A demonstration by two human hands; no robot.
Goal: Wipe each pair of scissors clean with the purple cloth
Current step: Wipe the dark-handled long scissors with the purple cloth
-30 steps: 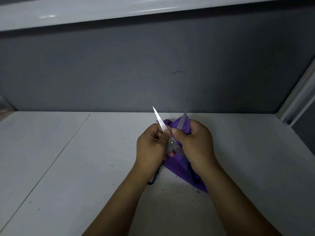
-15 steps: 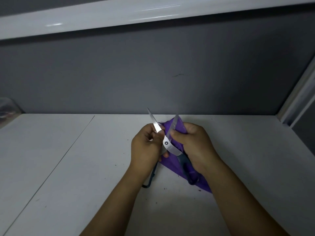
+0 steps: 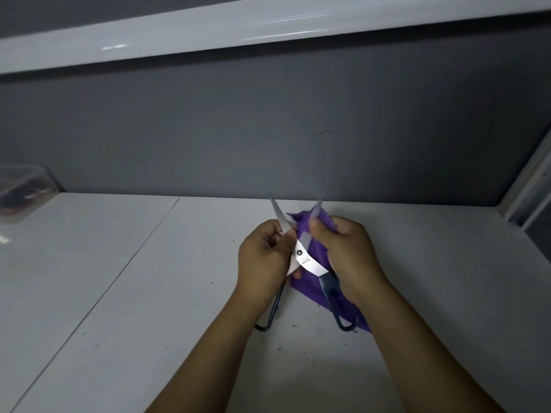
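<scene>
One pair of scissors (image 3: 307, 260) with steel blades and dark blue handles is held spread open above the white table (image 3: 119, 293). My left hand (image 3: 265, 257) grips the left blade near the pivot. My right hand (image 3: 348, 254) holds the purple cloth (image 3: 316, 248) and pinches it round the right blade, whose tip is blurred. The cloth hangs down under my right hand behind the right handle loop. The left handle loop shows below my left wrist.
A clear plastic container (image 3: 24, 192) with dark contents sits at the table's far left by the grey back wall (image 3: 268, 129). A white shelf (image 3: 238, 28) runs overhead. Small dark specks lie on the table near my wrists.
The view has tilted and the hands sit slightly lower. My right hand has slid the cloth along the right blade. The pivot and right handle now show more plainly.
</scene>
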